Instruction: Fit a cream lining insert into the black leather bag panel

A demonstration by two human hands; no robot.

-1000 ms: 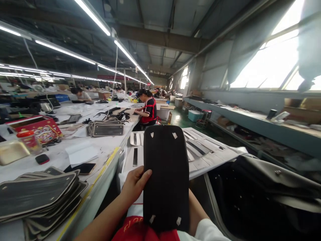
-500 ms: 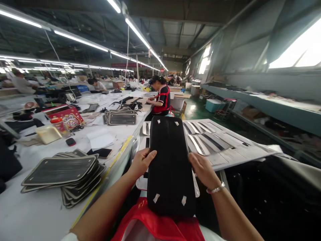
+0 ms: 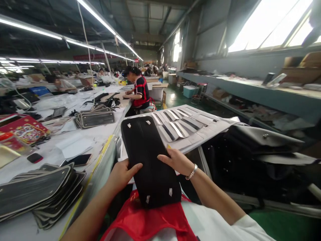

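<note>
A black rectangular panel (image 3: 150,160) with rounded corners and a small whitish tab near each corner leans against the red apron (image 3: 160,221) at my waist, tilted away from me. My left hand (image 3: 122,174) grips its left edge, thumb on the face and fingers hidden behind. At the right edge, my right hand (image 3: 177,160) holds the panel with its thumb over the front. Beyond the panel lies a white board (image 3: 208,130) bearing strips in pale and dark colours; the panel covers its near left part.
To the left, a long white table (image 3: 100,140) carries stacked dark panels with pale edging (image 3: 37,190), a phone (image 3: 79,160), white paper (image 3: 74,145) and a red box (image 3: 23,129). Dark bag-like material (image 3: 263,140) lies at the right. A co-worker (image 3: 140,88) sits ahead.
My view has turned to the right. The panel's top has tipped leftward, and my right hand has brought its thumb onto the panel's face. Both hands keep holding it.
</note>
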